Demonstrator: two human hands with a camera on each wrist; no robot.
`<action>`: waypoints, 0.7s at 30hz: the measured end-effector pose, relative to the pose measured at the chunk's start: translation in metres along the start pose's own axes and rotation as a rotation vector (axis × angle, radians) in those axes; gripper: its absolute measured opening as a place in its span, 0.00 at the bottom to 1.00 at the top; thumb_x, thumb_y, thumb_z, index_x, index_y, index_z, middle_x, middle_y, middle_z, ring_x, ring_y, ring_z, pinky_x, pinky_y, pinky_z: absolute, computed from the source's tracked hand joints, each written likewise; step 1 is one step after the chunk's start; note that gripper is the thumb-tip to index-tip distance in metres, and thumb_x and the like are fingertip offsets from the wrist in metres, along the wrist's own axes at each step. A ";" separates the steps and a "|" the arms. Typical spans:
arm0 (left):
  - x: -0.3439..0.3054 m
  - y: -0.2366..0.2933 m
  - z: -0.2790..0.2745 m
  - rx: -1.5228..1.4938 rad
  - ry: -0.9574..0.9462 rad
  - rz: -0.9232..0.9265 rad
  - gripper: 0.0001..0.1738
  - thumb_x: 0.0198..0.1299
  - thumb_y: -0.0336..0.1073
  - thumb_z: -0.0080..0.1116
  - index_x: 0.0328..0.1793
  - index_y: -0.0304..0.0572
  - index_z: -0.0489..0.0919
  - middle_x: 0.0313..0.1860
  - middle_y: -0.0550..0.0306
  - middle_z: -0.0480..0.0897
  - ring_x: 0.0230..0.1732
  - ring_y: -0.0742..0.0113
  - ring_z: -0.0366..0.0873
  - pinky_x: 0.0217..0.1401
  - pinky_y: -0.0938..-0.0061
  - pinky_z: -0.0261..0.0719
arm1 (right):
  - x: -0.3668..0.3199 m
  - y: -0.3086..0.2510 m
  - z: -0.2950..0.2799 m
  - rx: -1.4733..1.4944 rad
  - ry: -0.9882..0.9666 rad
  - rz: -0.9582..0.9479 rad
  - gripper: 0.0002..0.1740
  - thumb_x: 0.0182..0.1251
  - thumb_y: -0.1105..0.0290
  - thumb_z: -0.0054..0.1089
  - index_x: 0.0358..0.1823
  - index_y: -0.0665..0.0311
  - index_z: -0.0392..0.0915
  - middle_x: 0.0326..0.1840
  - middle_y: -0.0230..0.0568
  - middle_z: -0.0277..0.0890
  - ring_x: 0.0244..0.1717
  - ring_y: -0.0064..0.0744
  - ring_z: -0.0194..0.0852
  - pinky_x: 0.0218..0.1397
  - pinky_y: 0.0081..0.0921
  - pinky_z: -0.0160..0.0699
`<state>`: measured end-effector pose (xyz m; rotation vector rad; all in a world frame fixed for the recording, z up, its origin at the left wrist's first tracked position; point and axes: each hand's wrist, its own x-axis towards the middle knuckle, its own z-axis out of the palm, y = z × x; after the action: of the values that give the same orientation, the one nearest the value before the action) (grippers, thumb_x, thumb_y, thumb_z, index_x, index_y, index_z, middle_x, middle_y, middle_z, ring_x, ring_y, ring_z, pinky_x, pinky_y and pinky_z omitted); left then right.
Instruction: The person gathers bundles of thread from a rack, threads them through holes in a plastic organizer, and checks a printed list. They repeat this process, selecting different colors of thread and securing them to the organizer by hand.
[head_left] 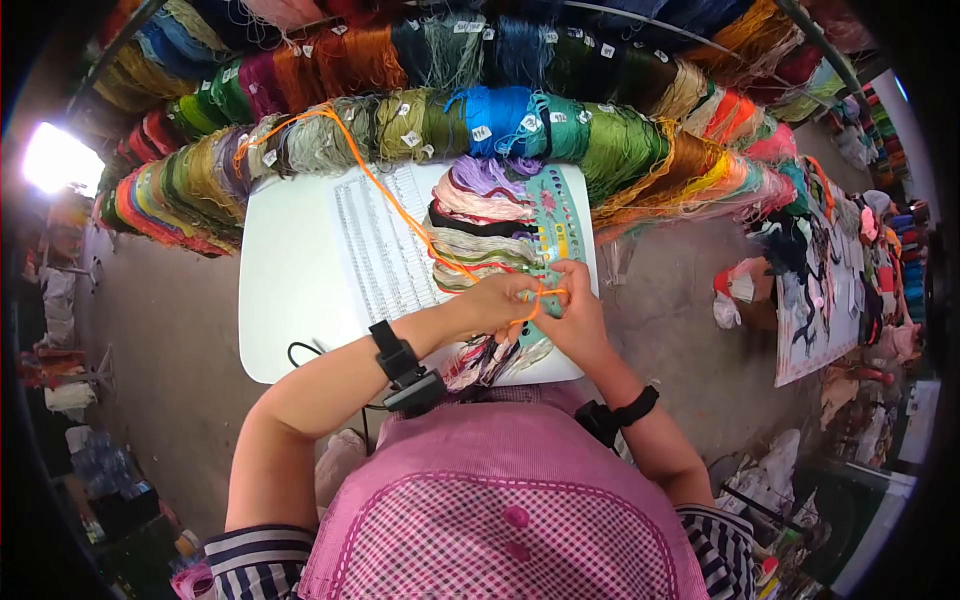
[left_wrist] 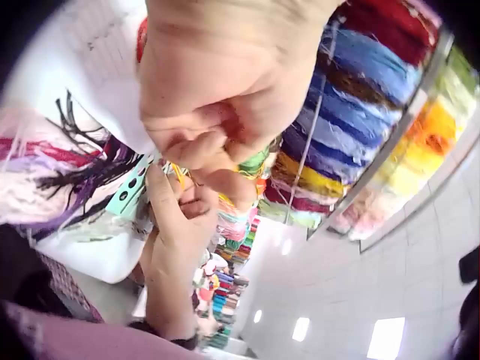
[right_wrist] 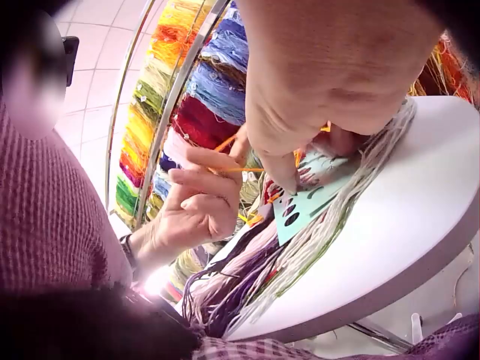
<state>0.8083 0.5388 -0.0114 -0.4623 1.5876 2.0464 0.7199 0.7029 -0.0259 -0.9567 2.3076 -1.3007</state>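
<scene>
An orange thread runs down from the hanging skeins across the table to both hands. My left hand pinches it over the lower part of a mint-green card with punched holes. Close by on the right, my right hand also grips the thread, and a short stretch of orange spans the gap between them. In the right wrist view, the right fingertips are right at the edge of the holed card, with the left hand beside it. Bundles of coloured thread lie along the card, their loose ends toward my body.
A printed sheet of small text lies left of the bundles on the white table. Behind it, rails carry thick rows of labelled thread skeins. Another board with threads stands at the right. A black cable loops over the table's near edge.
</scene>
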 end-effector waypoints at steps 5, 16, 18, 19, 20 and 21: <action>-0.038 -0.006 -0.029 0.418 0.199 0.431 0.08 0.66 0.38 0.59 0.41 0.42 0.80 0.32 0.67 0.76 0.35 0.80 0.72 0.38 0.80 0.72 | 0.006 0.006 -0.005 -0.072 -0.164 0.007 0.28 0.47 0.69 0.71 0.50 0.59 0.66 0.25 0.32 0.73 0.27 0.30 0.75 0.32 0.28 0.74; -0.252 0.129 -0.169 0.492 1.207 0.411 0.19 0.67 0.43 0.55 0.54 0.35 0.79 0.26 0.67 0.77 0.26 0.81 0.72 0.26 0.84 0.68 | 0.010 0.013 -0.013 -0.006 -0.254 0.028 0.30 0.48 0.63 0.72 0.51 0.61 0.68 0.28 0.36 0.77 0.27 0.32 0.76 0.32 0.31 0.75; -0.253 0.179 -0.167 0.596 1.196 0.605 0.23 0.66 0.42 0.57 0.62 0.36 0.76 0.30 0.65 0.80 0.29 0.80 0.73 0.31 0.83 0.71 | 0.012 0.011 -0.021 0.162 -0.291 0.013 0.30 0.51 0.64 0.75 0.52 0.63 0.68 0.26 0.32 0.76 0.25 0.22 0.72 0.30 0.23 0.72; -0.248 0.212 -0.152 0.591 1.176 0.703 0.21 0.66 0.42 0.57 0.60 0.36 0.77 0.31 0.65 0.80 0.30 0.80 0.74 0.32 0.83 0.72 | 0.015 -0.003 -0.031 0.195 -0.283 0.005 0.27 0.55 0.67 0.73 0.53 0.64 0.68 0.25 0.30 0.75 0.24 0.16 0.69 0.29 0.18 0.70; -0.245 0.245 -0.141 0.643 1.134 0.791 0.20 0.66 0.42 0.57 0.58 0.36 0.79 0.33 0.65 0.80 0.31 0.79 0.74 0.32 0.83 0.71 | 0.018 -0.016 -0.041 0.312 -0.289 0.018 0.22 0.59 0.71 0.69 0.52 0.66 0.69 0.25 0.30 0.75 0.25 0.15 0.69 0.29 0.16 0.69; -0.241 0.277 -0.131 0.695 1.089 0.866 0.19 0.66 0.42 0.57 0.56 0.37 0.81 0.34 0.64 0.81 0.32 0.78 0.75 0.32 0.83 0.71 | 0.026 -0.012 -0.043 0.310 -0.275 -0.017 0.22 0.59 0.71 0.69 0.52 0.66 0.69 0.25 0.30 0.75 0.25 0.15 0.69 0.29 0.16 0.69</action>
<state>0.8390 0.3157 0.3068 -0.7545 3.4602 1.5130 0.6814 0.7081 0.0078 -0.9793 1.8327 -1.3852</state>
